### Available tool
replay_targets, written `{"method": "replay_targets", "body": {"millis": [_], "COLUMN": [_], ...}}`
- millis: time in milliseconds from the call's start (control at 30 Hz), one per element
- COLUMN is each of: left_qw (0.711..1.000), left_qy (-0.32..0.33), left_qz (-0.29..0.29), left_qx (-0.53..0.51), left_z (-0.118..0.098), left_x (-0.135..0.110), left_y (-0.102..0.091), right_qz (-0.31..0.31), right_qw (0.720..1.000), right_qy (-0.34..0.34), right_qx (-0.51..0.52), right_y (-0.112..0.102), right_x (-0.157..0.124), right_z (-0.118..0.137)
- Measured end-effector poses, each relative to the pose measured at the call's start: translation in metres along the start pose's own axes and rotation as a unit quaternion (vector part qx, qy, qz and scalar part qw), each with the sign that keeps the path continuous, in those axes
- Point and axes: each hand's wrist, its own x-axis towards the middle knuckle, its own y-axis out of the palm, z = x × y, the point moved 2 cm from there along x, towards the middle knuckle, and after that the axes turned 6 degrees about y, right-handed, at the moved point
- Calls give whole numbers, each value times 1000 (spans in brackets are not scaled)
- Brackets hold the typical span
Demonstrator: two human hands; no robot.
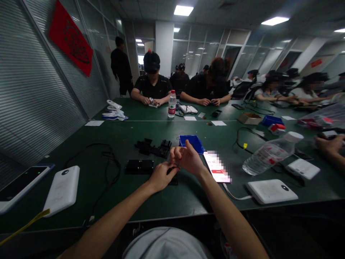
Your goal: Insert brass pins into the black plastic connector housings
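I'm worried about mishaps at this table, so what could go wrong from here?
The right grip might knock the blue tray just beyond it. The right forearm could snag the white cable beside it, perhaps tugging the phone. The left grip might nudge the black case close by.

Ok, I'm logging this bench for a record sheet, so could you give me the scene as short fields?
Left hand: fingertips close to the right hand; grip unclear
Right hand: fingers curled, thumb pointing up; contents unclear
Left of hands: black block
Beyond hands: black parts, blue tray
Right of hands: lit phone, cabled to a white device; clear bottle
Surface: green table
Opposite: two people in black tops
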Motion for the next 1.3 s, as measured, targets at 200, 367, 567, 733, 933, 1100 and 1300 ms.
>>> {"method": "replay_targets", "body": {"millis": [200,367,567,733,933,1100,1300], "left_qw": [1000,1000,999,1000,1000,1000,1000], "left_qy": [-12,3,15,7,-2,0,12], "left_qz": [-1,1,20,21,13,8,8], "left_qx": [-5,-3,35,18,-3,0,-9], "left_z": [0,-1,-5,-6,-6,-4,-4], "left_x": [-1,-1,-1,-1,0,-1,-1], "left_y": [0,0,-2,-3,-2,-1,-3], "right_qz": [-17,-19,-18,-21,-45,-65,-57], "right_qw": [999,998,1000,1000,997,994,998], "right_qy": [-51,-53,-7,0,-68,-74,-33], "right_qx": [1,-25,-12,8,-10,-41,-24], "right_y": [-3,-1,1,-3,-5,-7,-11], "right_x": [-1,-2,-3,-1,-3,-4,-1], "right_z": [1,3,4,4,5,5,3]}}
